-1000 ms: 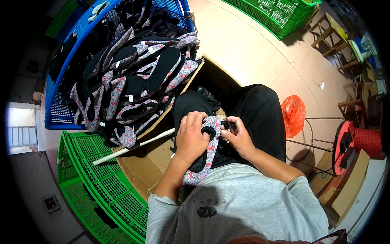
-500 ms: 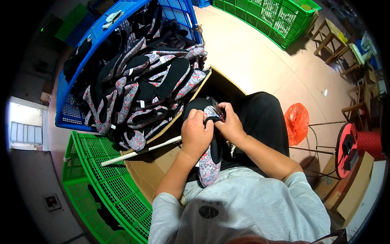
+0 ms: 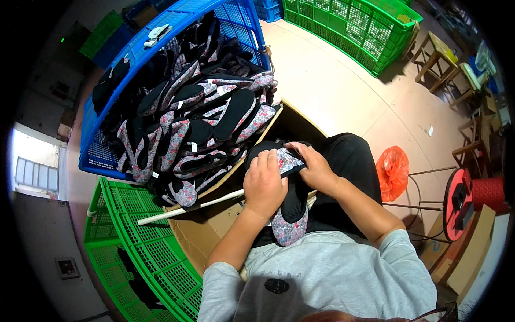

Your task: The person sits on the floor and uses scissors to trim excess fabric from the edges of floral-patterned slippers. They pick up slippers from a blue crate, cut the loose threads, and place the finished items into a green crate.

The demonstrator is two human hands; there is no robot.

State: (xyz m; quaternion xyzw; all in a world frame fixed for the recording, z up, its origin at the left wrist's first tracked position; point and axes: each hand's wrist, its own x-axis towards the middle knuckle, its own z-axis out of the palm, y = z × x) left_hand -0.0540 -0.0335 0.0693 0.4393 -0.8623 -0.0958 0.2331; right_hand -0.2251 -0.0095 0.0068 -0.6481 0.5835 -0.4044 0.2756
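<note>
Floral shoe lies on the lap, both hands clasped on it: left hand over its middle, right hand apparently pinching the toe, now lower than half a second ago, beside the blue crate.

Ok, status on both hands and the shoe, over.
Left hand and right hand both gripping floral slipper on lap. Cardboard box ahead, slipper pile beyond. Nothing in the way.

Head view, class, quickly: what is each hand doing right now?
Left hand: closed over the floral slipper on the lap.
Right hand: gripping the same slipper's toe end.
</note>
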